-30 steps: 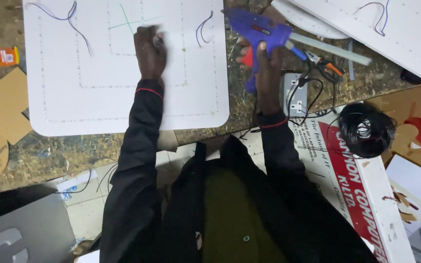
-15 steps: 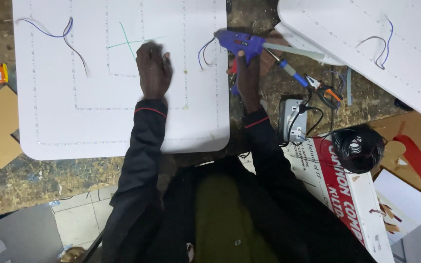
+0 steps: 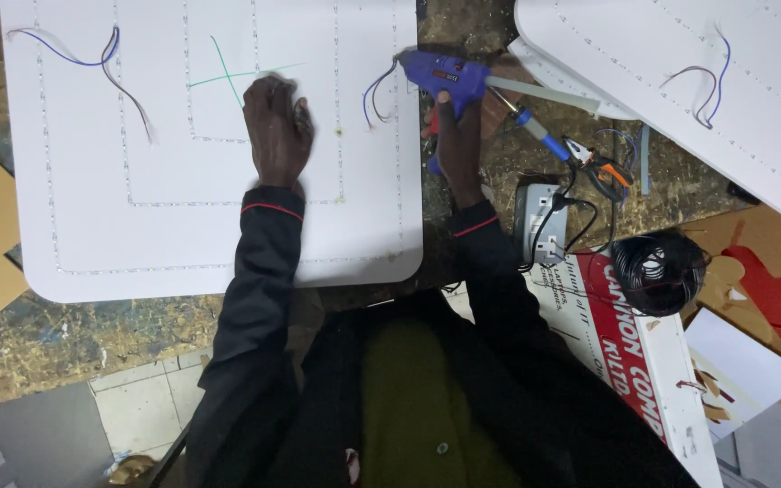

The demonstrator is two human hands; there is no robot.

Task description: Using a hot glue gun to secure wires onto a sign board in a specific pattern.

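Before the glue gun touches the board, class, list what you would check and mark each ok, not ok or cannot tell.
1. Left hand flat on the white board, steadying it: ok.
2. Right hand has a full grip on the blue glue gun: ok.
3. Glue stick loaded at the gun's back: ok.
4. Nozzle over the loose wire at the board's right edge: cannot tell, tip blurred.
5. Gun hot: cannot tell.
6. Space beside the right hand free: not ok, soldering iron and pliers lie close.
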